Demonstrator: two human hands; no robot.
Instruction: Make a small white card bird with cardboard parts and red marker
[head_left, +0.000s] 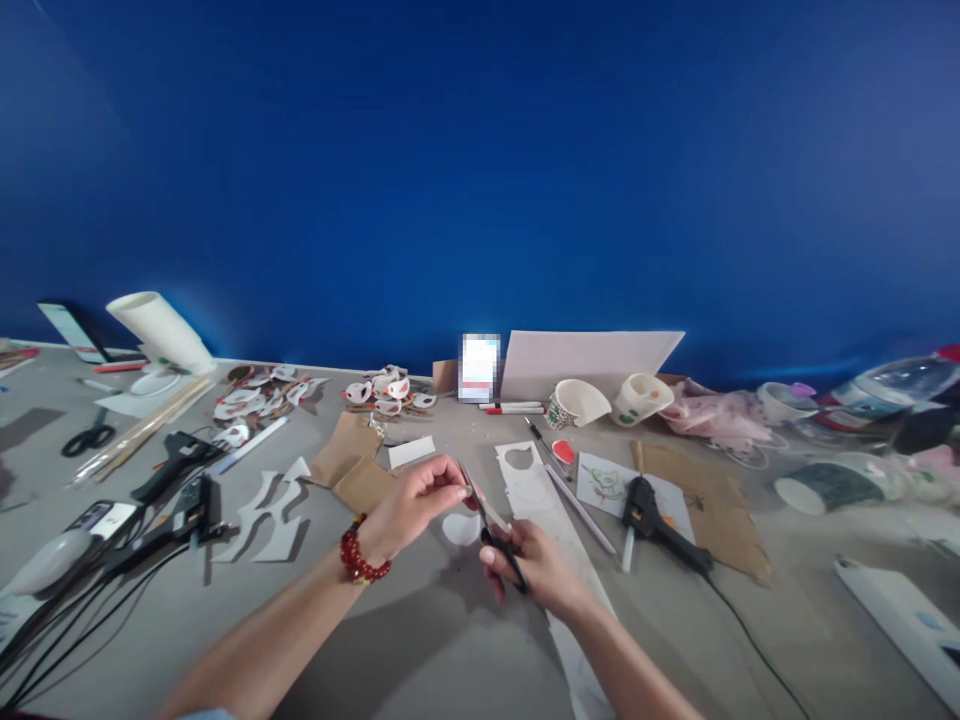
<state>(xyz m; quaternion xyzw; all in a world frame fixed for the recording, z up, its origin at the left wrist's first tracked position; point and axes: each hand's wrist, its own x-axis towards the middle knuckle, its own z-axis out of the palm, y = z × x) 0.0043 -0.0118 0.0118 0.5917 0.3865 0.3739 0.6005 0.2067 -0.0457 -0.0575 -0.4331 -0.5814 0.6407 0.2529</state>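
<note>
My right hand (pixel 529 560) is closed around the black handles of a pair of scissors (pixel 504 555), whose blades point up and to the left. My left hand (pixel 427 500), with a red bead bracelet (pixel 360 555) at the wrist, pinches thumb and fingers together right beside the blades. What sits in that pinch is too small and blurred to name. Just under the left fingertips shows a white round paper piece (pixel 461 528). A long white paper strip (pixel 536 520) with a round hole cut near its far end runs beneath my right hand.
A glue gun (pixel 652 520) lies on brown cardboard (pixel 712 510) at right; more glue guns (pixel 191 510) and their cables lie left. Paper birds (pixel 390 390) are grouped at the back. Cut paper cups (pixel 577 402) stand near a white board (pixel 592 362). Wavy paper cutouts (pixel 274 515) lie left.
</note>
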